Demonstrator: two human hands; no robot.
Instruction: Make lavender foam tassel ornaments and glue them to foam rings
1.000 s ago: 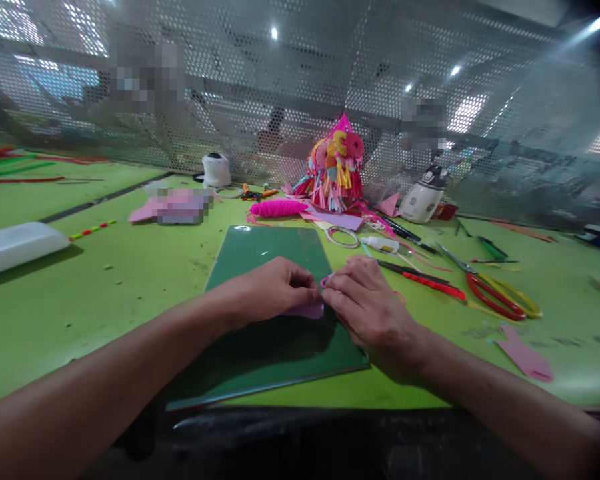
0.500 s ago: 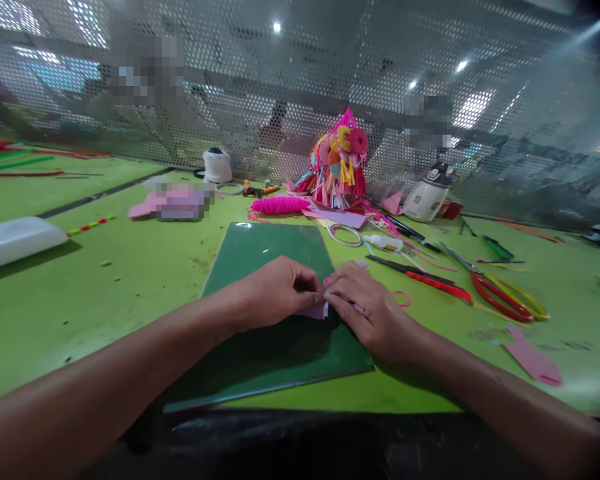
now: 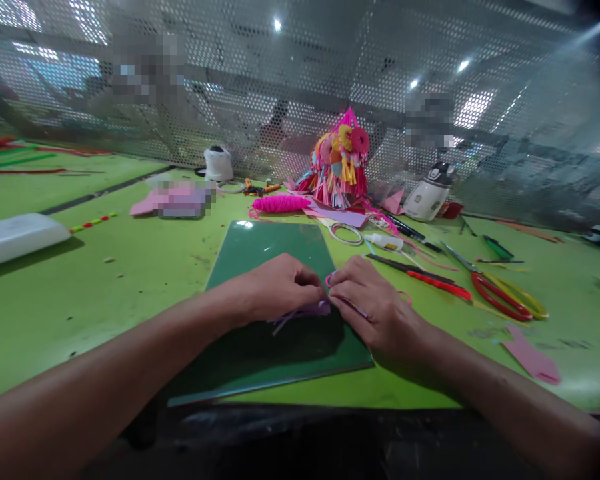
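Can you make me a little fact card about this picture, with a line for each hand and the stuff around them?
Left hand: fingers pinching purple paper
Right hand: fingers close by the paper's right end; grip unclear
Under both hands: green board on a lime-green table
Right side: scissors, red and yellow handles
Back: pink yarn, fringed colorful decoration, white bottle with dark lid

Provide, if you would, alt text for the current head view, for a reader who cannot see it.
A person's left hand holds purple paper over a green board, the right hand close beside it. The board lies on a lime-green table; red-and-yellow-handled scissors lie to the right, with a colourful tasselled decoration farther back.
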